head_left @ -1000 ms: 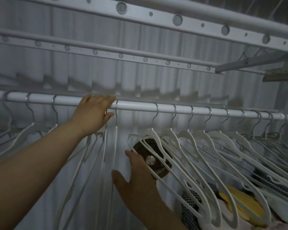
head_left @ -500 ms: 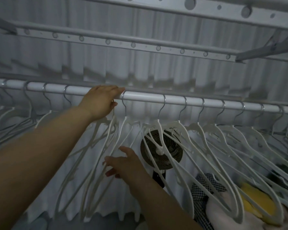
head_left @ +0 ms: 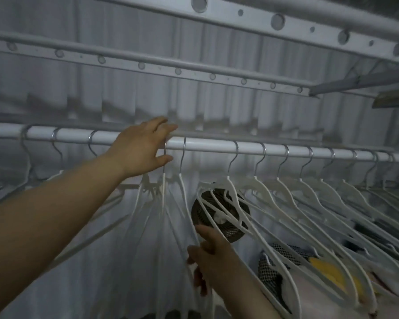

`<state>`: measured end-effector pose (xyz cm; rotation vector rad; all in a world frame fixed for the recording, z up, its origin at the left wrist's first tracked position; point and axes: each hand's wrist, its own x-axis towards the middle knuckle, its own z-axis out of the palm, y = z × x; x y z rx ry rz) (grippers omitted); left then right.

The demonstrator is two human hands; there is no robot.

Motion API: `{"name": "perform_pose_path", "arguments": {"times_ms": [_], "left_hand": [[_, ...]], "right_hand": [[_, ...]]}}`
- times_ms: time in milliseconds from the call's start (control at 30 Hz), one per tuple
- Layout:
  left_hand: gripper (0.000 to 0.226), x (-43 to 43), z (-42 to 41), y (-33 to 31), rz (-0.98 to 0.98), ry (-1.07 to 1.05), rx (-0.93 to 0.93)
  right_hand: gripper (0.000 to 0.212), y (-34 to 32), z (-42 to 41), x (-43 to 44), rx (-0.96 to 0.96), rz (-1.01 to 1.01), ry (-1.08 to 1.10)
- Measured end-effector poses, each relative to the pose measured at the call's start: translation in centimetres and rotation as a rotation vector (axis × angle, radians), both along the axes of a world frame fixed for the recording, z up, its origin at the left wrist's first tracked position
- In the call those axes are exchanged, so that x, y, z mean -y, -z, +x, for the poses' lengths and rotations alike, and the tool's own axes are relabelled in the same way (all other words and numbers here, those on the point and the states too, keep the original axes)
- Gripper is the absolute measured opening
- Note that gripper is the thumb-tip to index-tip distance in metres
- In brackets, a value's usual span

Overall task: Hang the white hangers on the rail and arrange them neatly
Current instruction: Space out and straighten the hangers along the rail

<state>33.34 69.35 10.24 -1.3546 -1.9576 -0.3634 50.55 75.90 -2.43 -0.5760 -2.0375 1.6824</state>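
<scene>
Hangers of white plastic with thin metal hooks (head_left: 258,184) all along the white round rail (head_left: 207,145), hooked over the tube, bodies dangling below. To the right, an evenly spaced row, each one turned at a slant and overlapping the next, running away toward the far right end. More of the same at the left, spaced apart, partly behind the left forearm. In the middle, a tight bunch of hangers (head_left: 163,194), seen almost edge-on, hooks close together on the rail just right of the left hand (head_left: 141,150). Left hand up on the rail, released: fingers fairly straight and laid over the top of the tube, thumb under it and touching the nearest metal hook of the bunch, forearm reaching in from the lower left. Right hand (head_left: 213,261) lower and nearer, at the bottom right edge of the bunch and grasping it: index finger stretched upward, the other fingers curled round a thin white arm, though blurred there. Behind the row, a round dark fan with a pale hub (head_left: 219,218), partly crossed by the arms of the nearest spaced hangers. Further back, a pleated white curtain (head_left: 124,93). Overhead, grey metal bars with round holes (head_left: 148,65). Low at the right, under the row, a black-and-white checked cloth (head_left: 272,256) next to a yellow object (head_left: 327,270).
</scene>
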Motion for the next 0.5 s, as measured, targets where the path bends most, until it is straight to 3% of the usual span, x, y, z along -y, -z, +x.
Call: {"name": "perform_pose_path", "arguments": {"times_ms": [67, 167, 433, 500], "left_hand": [[0.063, 0.4, -0.7, -0.4, -0.010, 0.013, 0.001], [0.053, 0.7, -1.8, -0.6, -0.038, 0.029, -0.014], [0.048, 0.4, -3.4, -0.4, 0.027, 0.160, -0.014], [0.048, 0.3, -3.6, -0.2, 0.055, 0.180, -0.013]], "right_hand": [[0.026, 0.3, -0.1, 0.4, 0.003, 0.134, 0.137], [0.039, 0.9, -0.1, 0.7, 0.032, 0.420, 0.343], [0.043, 1.5, -0.2, 0.9, -0.028, 0.476, 0.522], [0.034, 1.5, 0.0, 0.7, -0.030, 0.476, 0.532]]}}
